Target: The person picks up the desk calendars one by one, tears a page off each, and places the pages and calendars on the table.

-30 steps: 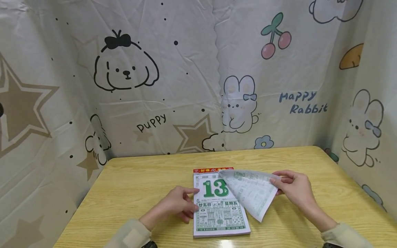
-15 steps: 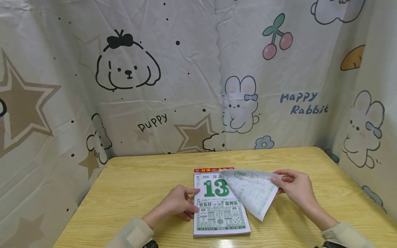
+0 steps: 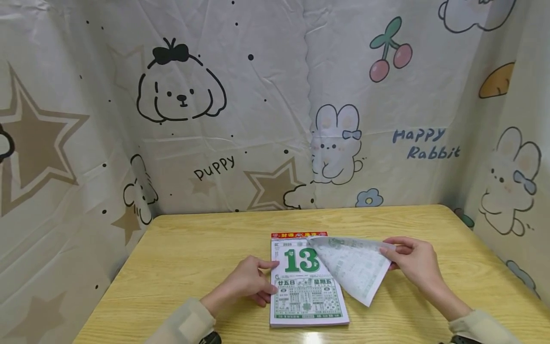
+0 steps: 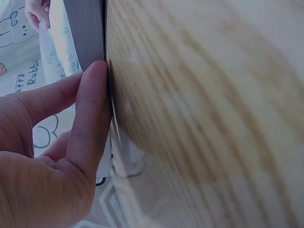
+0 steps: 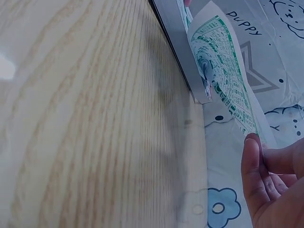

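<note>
A thick tear-off calendar [image 3: 306, 301] lies on the wooden table, its open page showing a large green 13 beneath a red header strip. My left hand [image 3: 249, 279] is at the calendar's left edge; in the left wrist view, the extended thumb [image 4: 90, 114] presses against the side of the block. On the other side, my right hand [image 3: 414, 260] pinches the corner of a thin top sheet [image 3: 354, 270] between thumb and fingers. That sheet is lifted and folded back to the right, still joined near the header. Green print shows on it in the right wrist view.
The yellow wood-grain table [image 3: 206, 248] runs back to a cloth curtain [image 3: 266, 86] printed with puppies, rabbits and stars. The curtain stands at the back and along both sides. A dark band [image 3: 210, 338] is at the left wrist.
The head view has shifted slightly, moving the whole scene a little to the right. Both hands and the lifted sheet keep nearly the same positions relative to the calendar.
</note>
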Motion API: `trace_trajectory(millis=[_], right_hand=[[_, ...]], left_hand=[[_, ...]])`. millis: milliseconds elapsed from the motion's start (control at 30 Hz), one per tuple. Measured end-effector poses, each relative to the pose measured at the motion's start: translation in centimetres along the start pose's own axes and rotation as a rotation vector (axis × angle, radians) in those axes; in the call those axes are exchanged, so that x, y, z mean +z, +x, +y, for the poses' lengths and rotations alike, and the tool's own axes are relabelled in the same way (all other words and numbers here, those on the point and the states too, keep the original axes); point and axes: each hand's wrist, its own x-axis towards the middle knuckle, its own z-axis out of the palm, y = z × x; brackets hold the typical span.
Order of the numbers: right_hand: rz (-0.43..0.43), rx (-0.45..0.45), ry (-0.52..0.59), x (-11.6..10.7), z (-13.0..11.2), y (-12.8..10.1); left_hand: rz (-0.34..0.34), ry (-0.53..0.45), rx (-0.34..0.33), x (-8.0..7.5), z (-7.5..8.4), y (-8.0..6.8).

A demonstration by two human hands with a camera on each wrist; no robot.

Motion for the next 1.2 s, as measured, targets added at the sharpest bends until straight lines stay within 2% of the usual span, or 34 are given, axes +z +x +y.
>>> trace_trajectory(millis=[433,900,1200], right_hand=[[0.011,-0.006,0.003,-0.6,0.3,0.1],[0.026,0.027,-0.018,-2.2,0.9,-0.2],[0.036,0.042,-0.012,-2.4,0.9,-0.4]], left_hand=[[0.015,0.004,-0.011,0.1,0.3,-0.1],[0.021,-0.012,-0.017,0.1,0.0,0.0],[0.016,-0.014,-0.017,0.2,0.0,0.1]])
